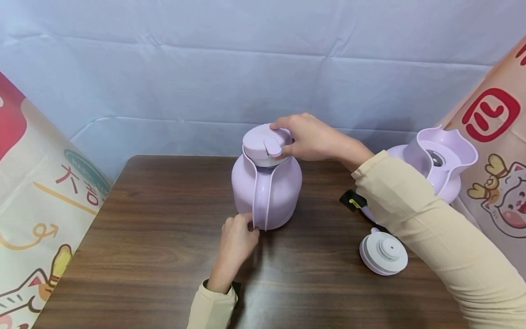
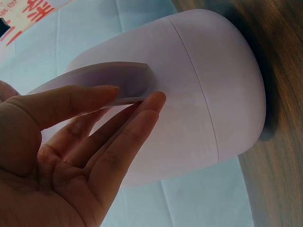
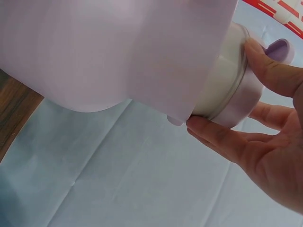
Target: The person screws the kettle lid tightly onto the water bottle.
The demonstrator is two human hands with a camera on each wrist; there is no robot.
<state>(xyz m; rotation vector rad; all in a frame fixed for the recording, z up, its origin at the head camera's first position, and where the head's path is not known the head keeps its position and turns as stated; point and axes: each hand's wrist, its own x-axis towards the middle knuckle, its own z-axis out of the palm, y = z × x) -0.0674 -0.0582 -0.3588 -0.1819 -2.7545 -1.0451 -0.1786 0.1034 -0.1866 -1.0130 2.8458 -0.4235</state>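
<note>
A lilac vacuum jug [image 1: 284,194] stands upright on the table. My left hand [image 1: 237,240] pinches the lower end of its handle [image 1: 261,194], and the left wrist view has the thumb on one side and the fingers on the other. At the top, my right hand [image 1: 310,138] grips the round lilac lid [image 1: 258,140] by its rim. That lid sits in the jug's mouth, its white lower part [image 3: 222,73] showing above the collar in the right wrist view. A small lilac tab [image 1: 273,147] lies on top of the lid.
A second lilac jug [image 1: 460,146] stands at the right, lidless and partly behind my right sleeve. Near it another lid [image 1: 386,253] lies with its white underside up. A black piece with a yellow mark [image 1: 352,200] shows beside the sleeve. Pale cloth hangs behind the wooden table [image 1: 164,237].
</note>
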